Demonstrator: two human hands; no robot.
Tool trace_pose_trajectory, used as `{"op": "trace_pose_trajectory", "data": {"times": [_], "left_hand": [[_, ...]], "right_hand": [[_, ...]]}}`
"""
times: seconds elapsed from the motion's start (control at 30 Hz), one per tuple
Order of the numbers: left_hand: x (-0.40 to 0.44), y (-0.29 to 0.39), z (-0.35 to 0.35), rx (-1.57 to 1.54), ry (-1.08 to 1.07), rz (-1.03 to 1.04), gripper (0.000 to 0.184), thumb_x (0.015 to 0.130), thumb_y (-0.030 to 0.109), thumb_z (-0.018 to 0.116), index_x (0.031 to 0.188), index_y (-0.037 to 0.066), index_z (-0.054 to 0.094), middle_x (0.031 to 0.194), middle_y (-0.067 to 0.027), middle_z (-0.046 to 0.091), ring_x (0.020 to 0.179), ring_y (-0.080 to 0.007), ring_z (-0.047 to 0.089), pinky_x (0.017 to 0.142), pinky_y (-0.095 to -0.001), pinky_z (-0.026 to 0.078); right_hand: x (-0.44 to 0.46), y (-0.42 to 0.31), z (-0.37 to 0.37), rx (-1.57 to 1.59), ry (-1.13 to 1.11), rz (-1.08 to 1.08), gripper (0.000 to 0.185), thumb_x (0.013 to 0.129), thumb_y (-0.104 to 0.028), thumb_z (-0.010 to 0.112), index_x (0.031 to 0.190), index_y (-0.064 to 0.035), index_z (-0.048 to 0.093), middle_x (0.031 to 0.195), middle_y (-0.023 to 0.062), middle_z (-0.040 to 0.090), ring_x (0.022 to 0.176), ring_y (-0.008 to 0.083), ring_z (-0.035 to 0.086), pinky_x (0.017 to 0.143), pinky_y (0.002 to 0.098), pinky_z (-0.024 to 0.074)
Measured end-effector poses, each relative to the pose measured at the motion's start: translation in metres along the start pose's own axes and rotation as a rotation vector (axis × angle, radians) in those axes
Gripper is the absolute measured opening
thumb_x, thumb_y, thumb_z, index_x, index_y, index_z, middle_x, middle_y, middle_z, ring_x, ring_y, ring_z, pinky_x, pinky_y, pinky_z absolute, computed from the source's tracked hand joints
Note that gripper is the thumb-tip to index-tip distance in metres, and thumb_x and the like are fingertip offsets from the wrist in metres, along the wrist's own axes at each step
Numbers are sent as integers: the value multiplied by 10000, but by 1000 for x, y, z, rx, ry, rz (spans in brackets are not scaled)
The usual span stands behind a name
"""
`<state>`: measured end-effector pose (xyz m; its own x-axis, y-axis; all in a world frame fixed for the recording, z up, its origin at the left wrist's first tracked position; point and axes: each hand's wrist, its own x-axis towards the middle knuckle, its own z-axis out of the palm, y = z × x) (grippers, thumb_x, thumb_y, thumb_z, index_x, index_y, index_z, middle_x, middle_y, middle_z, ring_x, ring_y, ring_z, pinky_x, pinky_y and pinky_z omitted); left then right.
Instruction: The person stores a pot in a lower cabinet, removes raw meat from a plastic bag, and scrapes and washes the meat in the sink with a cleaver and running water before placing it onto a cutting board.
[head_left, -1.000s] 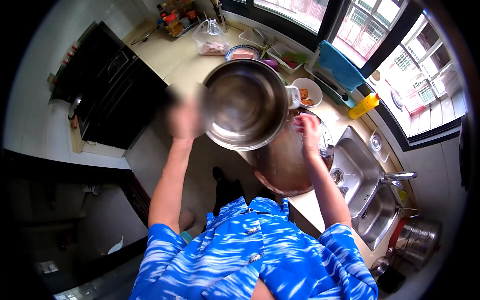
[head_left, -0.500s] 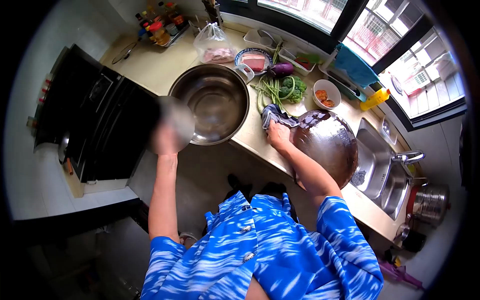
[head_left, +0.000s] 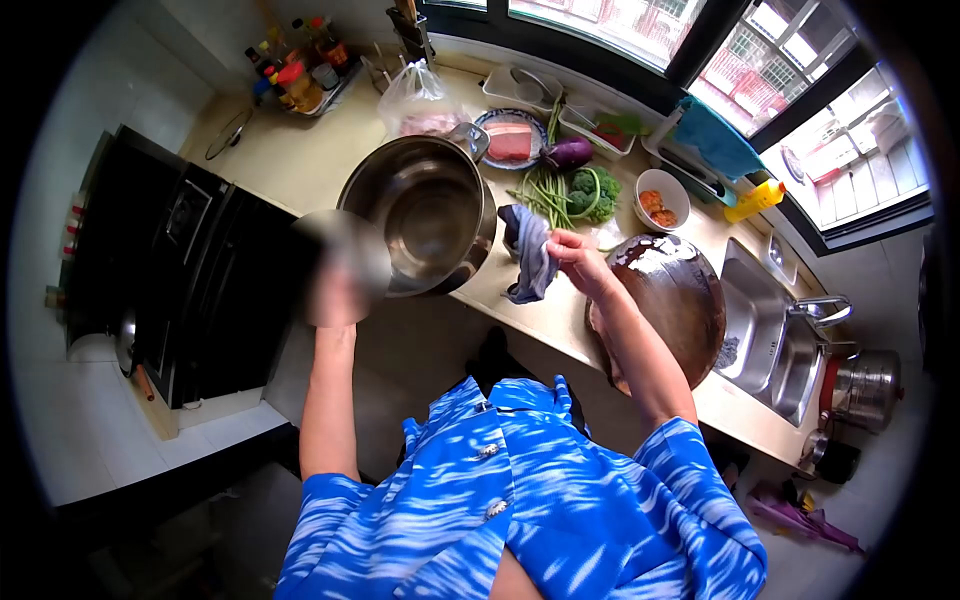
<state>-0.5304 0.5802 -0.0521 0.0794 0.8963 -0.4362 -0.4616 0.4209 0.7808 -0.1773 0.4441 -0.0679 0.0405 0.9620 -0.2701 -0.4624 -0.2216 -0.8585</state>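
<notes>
A pale counter (head_left: 290, 160) is stretching across, a steel pot (head_left: 418, 215) is opening upward at its front edge, and a grey-blue cloth (head_left: 533, 262) is hanging just beside the pot — the right hand (head_left: 582, 263) is pinching it. On the pot's other side, the left hand (head_left: 338, 292) is showing blurred — its grip I cannot tell.

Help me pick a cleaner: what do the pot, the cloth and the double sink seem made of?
Pot: smooth, fairly shiny metal, likely stainless steel, from the grey sheen and soft reflections inside.
Cloth: matte grey-blue fabric, since it hangs in limp folds from the right hand; fibre unclear.
Double sink: silvery metal, probably stainless steel, judging by its bright highlights.
</notes>
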Motion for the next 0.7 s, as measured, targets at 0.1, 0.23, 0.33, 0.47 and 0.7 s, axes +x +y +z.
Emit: {"op": "trace_pose_trajectory", "data": {"times": [0.1,0.23,0.33,0.47,0.7], "left_hand": [[12,14,1,-20,13,-30,256,869,241,549,630,157,513,468,88,396,395,-25,326,471,-186,364],[31,32,-15,-210,50,-199,296,893,209,505,603,152,480,431,87,357,375,-22,321,434,-156,363],[33,38,-17,-284,47,-230,309,903,186,480,596,149,463,431,86,364,363,-22,322,429,-153,375],[40,42,-11,-300,44,-246,325,899,178,484,577,152,444,426,87,359,361,-24,327,419,-156,372],[59,49,-6,-250,-18,-314,298,890,182,511,596,151,465,441,81,377,363,-23,340,372,-150,341]], "right_hand": [[10,-12,13,129,-33,-143,134,761,-83,622,685,-65,514,905,31,545,914,131,484,809,255,364],[18,-38,8,540,-332,-263,314,820,-238,576,1045,-27,518,1138,138,521,1061,224,502,919,382,404],[33,-18,19,774,-362,-178,579,880,-360,476,1353,-80,293,1344,151,368,1280,327,278,1044,544,221],[63,30,28,784,-256,-35,498,899,-389,403,1294,-87,370,1297,175,422,1109,465,446,911,545,406],[77,13,46,274,-196,-39,372,857,-228,541,1182,-58,475,1138,94,552,1009,223,558,859,333,463]]}}
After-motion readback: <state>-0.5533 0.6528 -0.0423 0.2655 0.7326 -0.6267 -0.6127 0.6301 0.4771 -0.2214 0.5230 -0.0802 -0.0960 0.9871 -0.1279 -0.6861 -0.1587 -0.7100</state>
